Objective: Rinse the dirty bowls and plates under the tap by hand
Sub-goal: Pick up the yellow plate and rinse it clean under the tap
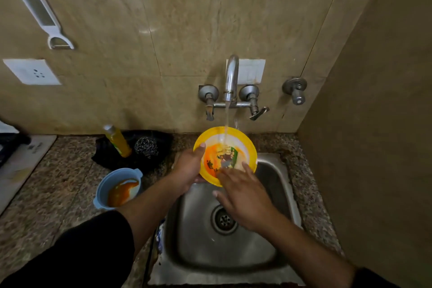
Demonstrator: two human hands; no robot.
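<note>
A yellow-rimmed plate point(247, 145) with orange and green food smears is tilted under the running tap point(231, 77), above the steel sink point(275, 184). My left hand point(189, 166) grips the plate's left edge, thumb on the rim. My right hand point(243, 189) lies with straight fingers on the plate's lower face, touching the smears. Water falls onto the plate's middle. A blue bowl point(102, 192) with orange sauce inside stands on the counter to the left of the sink.
A yellow soap bottle point(118, 140) and a steel scrubber point(146, 146) sit on a black cloth behind the bowl. The granite counter point(46, 194) runs left. A wall closes the right side. A peeler point(39, 9) hangs on the tiled wall.
</note>
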